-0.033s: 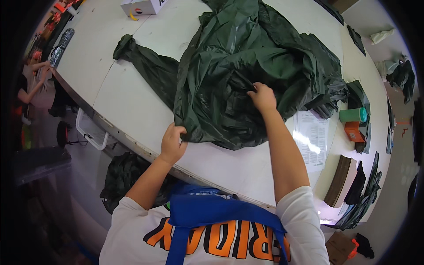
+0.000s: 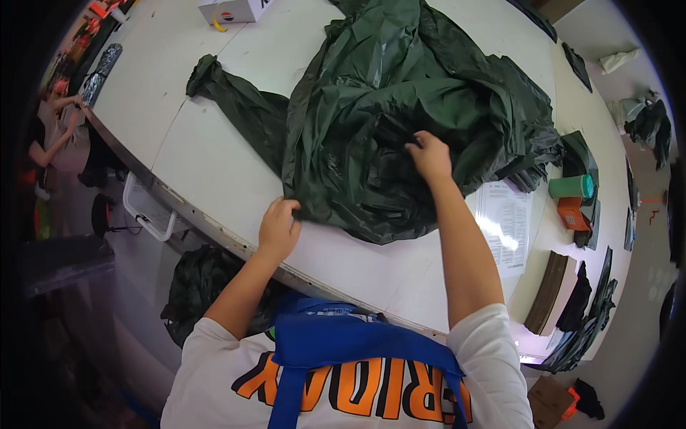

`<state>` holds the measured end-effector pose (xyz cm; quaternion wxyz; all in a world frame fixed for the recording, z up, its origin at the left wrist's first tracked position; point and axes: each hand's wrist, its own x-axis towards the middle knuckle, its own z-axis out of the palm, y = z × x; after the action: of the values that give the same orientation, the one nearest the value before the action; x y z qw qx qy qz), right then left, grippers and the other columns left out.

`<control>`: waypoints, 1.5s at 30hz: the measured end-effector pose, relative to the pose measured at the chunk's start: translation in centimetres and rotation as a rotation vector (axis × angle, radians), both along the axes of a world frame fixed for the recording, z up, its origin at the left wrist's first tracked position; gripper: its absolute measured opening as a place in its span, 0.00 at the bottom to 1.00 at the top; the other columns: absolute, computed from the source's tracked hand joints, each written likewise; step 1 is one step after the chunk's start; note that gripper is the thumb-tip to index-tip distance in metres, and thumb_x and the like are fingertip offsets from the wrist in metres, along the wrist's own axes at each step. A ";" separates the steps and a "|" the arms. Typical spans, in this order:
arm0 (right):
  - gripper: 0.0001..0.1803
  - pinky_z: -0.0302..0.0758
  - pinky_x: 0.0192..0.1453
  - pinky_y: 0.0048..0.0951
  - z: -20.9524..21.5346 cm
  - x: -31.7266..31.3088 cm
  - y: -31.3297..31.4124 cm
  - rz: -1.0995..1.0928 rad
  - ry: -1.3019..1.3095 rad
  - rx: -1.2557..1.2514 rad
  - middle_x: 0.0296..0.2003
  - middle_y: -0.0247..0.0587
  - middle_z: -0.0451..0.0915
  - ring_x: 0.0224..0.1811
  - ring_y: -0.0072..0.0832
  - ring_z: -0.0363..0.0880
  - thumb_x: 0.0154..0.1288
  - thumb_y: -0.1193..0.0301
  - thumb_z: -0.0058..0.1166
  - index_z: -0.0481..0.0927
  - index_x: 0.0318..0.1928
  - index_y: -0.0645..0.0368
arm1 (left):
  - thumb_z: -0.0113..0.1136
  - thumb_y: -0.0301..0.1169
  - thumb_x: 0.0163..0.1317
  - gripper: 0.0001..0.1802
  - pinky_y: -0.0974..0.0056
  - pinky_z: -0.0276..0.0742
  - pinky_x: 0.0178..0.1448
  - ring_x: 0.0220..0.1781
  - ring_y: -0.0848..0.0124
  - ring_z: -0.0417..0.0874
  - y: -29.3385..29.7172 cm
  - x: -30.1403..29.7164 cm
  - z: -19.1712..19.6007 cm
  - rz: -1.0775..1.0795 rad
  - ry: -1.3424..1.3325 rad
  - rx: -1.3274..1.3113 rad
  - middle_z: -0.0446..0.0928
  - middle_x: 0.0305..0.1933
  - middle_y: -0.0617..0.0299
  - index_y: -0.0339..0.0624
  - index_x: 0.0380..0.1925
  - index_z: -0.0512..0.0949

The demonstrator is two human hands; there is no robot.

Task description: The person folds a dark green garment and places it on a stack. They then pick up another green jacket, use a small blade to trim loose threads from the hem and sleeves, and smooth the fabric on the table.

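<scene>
A dark green, shiny raincoat (image 2: 336, 143) lies bunched on the white table in front of me, one sleeve (image 2: 243, 104) stretching out to the left. At the raincoat's near left corner, my left hand (image 2: 279, 227) is closed, its fingertips pinching the edge. My right hand (image 2: 431, 156) reaches over the middle of the raincoat, fingers curled together at a dark fold in the cloth. The hidden side of its fingers makes the exact grip hard to see.
Printed sheets (image 2: 504, 236) lie right of the raincoat. Beyond them are a green cup (image 2: 572, 186), an orange box (image 2: 572, 212) and a cardboard stack (image 2: 549, 293). A white box (image 2: 232, 10) stands at the far left. Another person's arms (image 2: 61, 136) show at left.
My right hand has shifted slightly right and up over the fold. The left hand has moved slightly left at the raincoat's corner. The raincoat lies almost the same.
</scene>
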<state>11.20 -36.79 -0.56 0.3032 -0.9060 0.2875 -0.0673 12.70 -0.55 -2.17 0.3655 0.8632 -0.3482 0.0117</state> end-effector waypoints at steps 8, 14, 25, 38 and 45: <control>0.07 0.65 0.31 0.18 17.5 -18.4 7.7 -0.143 -0.447 0.263 0.25 0.29 0.75 0.25 0.15 0.67 0.53 0.83 0.57 0.76 0.33 0.61 | 0.59 0.28 0.60 0.19 0.68 0.75 0.46 0.39 0.74 0.76 -4.2 -8.8 6.0 -0.649 0.915 -0.229 0.76 0.39 0.62 0.45 0.53 0.76; 0.13 0.75 0.36 0.33 14.4 -35.5 7.2 0.264 0.461 0.288 0.33 0.49 0.82 0.30 0.40 0.80 0.55 0.77 0.56 0.81 0.43 0.61 | 0.57 0.43 0.63 0.27 0.54 0.71 0.64 0.56 0.64 0.78 -7.1 -12.6 3.1 -0.345 2.209 -0.988 0.75 0.58 0.56 0.40 0.58 0.70; 0.25 0.48 0.70 0.64 1.2 -14.8 11.9 0.374 0.199 0.041 0.66 0.50 0.64 0.70 0.52 0.56 0.65 0.75 0.43 0.69 0.62 0.41 | 0.48 0.41 0.69 0.27 0.56 0.64 0.69 0.63 0.62 0.71 -4.8 -17.9 1.8 -0.448 2.399 -1.029 0.68 0.64 0.54 0.40 0.65 0.62; 0.19 0.67 0.51 0.23 0.2 0.2 6.5 0.242 -0.195 0.755 0.51 0.34 0.77 0.49 0.21 0.72 0.69 0.68 0.45 0.73 0.59 0.57 | 0.50 0.40 0.68 0.29 0.57 0.60 0.71 0.64 0.62 0.68 -5.7 -9.8 1.6 -0.393 1.108 -0.527 0.66 0.64 0.54 0.41 0.65 0.61; 0.08 0.64 0.34 0.15 10.1 -19.3 13.4 0.118 -0.537 0.810 0.41 0.36 0.78 0.32 0.13 0.69 0.62 0.78 0.53 0.79 0.42 0.64 | 0.51 0.40 0.67 0.30 0.58 0.58 0.71 0.65 0.62 0.66 -5.7 -11.3 4.8 -0.424 0.533 -0.223 0.65 0.65 0.55 0.41 0.66 0.60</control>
<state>-8.06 -23.35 9.53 0.6979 -0.6807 0.1505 -0.1643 1.43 -6.22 2.62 0.5298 0.6991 -0.4085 -0.2522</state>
